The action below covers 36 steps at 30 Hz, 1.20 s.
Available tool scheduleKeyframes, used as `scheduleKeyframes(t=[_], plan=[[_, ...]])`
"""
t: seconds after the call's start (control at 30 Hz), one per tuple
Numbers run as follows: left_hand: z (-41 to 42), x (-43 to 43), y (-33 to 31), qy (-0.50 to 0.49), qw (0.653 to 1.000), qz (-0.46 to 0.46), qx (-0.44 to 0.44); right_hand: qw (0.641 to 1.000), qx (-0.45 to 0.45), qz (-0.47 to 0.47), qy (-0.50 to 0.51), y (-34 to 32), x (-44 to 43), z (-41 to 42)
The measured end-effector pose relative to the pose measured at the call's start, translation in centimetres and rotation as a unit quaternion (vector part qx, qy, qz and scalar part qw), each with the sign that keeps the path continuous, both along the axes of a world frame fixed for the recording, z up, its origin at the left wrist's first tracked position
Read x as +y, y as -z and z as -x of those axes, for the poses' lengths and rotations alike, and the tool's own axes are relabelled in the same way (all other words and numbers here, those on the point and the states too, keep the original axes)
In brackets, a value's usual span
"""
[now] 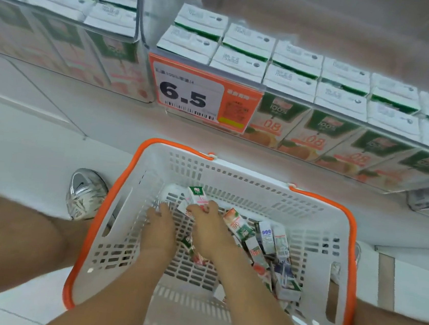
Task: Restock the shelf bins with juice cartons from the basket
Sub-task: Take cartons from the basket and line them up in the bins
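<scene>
A white basket with an orange rim (263, 192) stands on the floor between my legs. Both hands reach down into it. My right hand (207, 225) grips a pink and green juice carton (196, 196) near the basket's far left corner. Beside it, my left hand (159, 229) lies low in the basket; whether its fingers hold anything is hidden. Several more cartons (263, 244) lie jumbled on the right of the basket floor. Above, a clear shelf bin (347, 116) holds rows of orange juice cartons (292, 77) with white tops.
A second clear bin (61, 38) of pink cartons sits at the upper left. An orange price tag reading 6.5 (202, 98) hangs on the bin front. My shoe (85, 193) stands left of the basket, my knees flank it. White floor tiles surround.
</scene>
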<state>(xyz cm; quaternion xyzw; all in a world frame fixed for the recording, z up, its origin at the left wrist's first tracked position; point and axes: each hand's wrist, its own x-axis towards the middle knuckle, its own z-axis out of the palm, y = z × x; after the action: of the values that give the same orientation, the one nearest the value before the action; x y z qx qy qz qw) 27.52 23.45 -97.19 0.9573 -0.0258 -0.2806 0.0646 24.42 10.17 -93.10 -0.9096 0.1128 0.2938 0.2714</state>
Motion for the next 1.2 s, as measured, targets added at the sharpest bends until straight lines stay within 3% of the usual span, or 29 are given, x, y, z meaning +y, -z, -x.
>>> scheduleKeyframes(t=[0.13, 0.33, 0.43, 0.5, 0.63, 0.77, 0.83, 0.9, 1.03, 1.2], plan=[[-0.4, 0.5, -0.4, -0.014, 1.000, 0.002, -0.027, 0.994, -0.046, -0.053, 0.078, 0.3, -1.2, 0.4], [-1.9, 1.0, -4.0, -0.136, 0.982, 0.117, -0.049, 0.986, -0.120, -0.013, 0.113, -2.7, -3.9, 1.4], [-3.3, 1.3, -7.4, -0.172, 0.965, 0.192, -0.048, 0.970, -0.127, -0.085, 0.191, -5.4, -5.3, 2.1], [-3.9, 1.1, -10.0, -0.192, 0.949, 0.251, -0.025, 0.945, -0.134, -0.151, 0.257, -7.9, -5.8, 2.4], [-4.9, 0.9, -16.1, -0.220, 0.876, 0.416, 0.104, 0.873, -0.137, -0.277, 0.376, -13.0, -6.3, 3.1], [-5.6, 0.7, -22.8, -0.081, 0.887, 0.415, 0.184, 0.778, -0.084, -0.479, 0.398, -17.0, -6.7, 4.2], [-5.4, 0.4, -26.6, 0.004, 0.907, 0.374, 0.196, 0.759, -0.047, -0.532, 0.373, -19.1, -6.5, 4.4], [-5.2, 0.1, -30.1, 0.076, 0.916, 0.338, 0.200, 0.770, -0.042, -0.544, 0.331, -21.3, -5.7, 4.7], [-5.2, 0.1, -35.0, 0.143, 0.926, 0.315, 0.154, 0.852, -0.091, -0.436, 0.277, -24.5, -3.5, 4.3], [-4.8, 1.0, -39.5, 0.153, 0.932, 0.318, 0.080, 0.816, -0.184, -0.457, 0.300, -27.5, -2.4, 4.3]])
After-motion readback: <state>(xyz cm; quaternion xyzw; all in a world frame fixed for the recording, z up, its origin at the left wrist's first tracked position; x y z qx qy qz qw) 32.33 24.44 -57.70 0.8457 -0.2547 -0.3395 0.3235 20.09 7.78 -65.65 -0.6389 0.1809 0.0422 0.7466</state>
